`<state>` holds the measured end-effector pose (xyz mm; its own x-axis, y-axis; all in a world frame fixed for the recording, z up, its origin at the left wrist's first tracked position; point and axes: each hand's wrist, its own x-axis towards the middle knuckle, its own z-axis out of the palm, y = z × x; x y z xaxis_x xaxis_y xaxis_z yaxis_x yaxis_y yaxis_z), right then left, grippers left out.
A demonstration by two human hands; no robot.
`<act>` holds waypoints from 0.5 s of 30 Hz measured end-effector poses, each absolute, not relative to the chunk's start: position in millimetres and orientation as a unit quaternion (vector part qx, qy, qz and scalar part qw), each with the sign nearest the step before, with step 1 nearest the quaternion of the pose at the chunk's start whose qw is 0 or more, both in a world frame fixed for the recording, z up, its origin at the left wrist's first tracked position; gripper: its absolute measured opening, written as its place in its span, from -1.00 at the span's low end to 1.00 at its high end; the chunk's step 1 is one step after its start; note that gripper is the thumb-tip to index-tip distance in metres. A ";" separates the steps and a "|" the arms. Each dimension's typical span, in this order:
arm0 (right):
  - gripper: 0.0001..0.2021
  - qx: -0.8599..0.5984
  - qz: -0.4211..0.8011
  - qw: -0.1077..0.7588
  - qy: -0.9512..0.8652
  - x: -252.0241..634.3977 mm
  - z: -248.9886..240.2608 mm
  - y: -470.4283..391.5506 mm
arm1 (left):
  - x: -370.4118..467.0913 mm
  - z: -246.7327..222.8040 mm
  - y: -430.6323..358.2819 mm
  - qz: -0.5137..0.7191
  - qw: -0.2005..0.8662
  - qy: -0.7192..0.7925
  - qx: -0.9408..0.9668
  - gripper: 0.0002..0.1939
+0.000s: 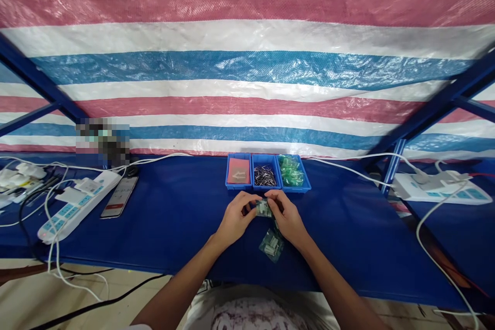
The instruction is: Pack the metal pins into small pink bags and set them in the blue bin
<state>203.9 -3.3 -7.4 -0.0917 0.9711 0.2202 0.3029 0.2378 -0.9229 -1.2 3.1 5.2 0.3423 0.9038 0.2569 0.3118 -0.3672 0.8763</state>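
Between my two hands, just in front of the blue bins, is a small clear bag (263, 209) with pale pieces inside. My left hand (238, 215) pinches its left side, and my right hand (285, 215) grips its right side. Below them on the blue table lies another clear bag (271, 246) of whitish parts, close to my right wrist. Behind my hands stand three joined blue bins: the left one holds a pink piece (234, 165) with pale bits on it, the middle one metal screws or nails (265, 176), the right one green plastic bags (291, 171).
On the left of the blue table (166, 216) lie a phone (119, 196) and a white power strip (77, 211) with cables. Another power strip (444, 190) is at the right, its cable hanging forward. Striped sheeting (247, 72) rises behind.
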 end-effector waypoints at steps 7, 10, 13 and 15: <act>-0.67 -0.511 0.364 0.424 -0.653 204.4 1.4 -6.5 | 0.2 10.4 2.2 0.393 0.344 0.471 0.711 -0.71; -0.74 -0.509 0.371 0.438 -0.642 203.9 1.1 -6.9 | 0.1 12.0 2.4 0.383 0.333 0.489 0.709 -0.67; -0.82 -0.502 0.364 0.460 -0.635 203.3 -0.1 -6.5 | 0.2 11.8 2.8 0.379 0.337 0.493 0.707 -0.66; -0.87 -0.494 0.348 0.457 -0.653 203.0 0.3 -6.5 | 0.5 10.9 3.1 0.380 0.340 0.491 0.706 -0.65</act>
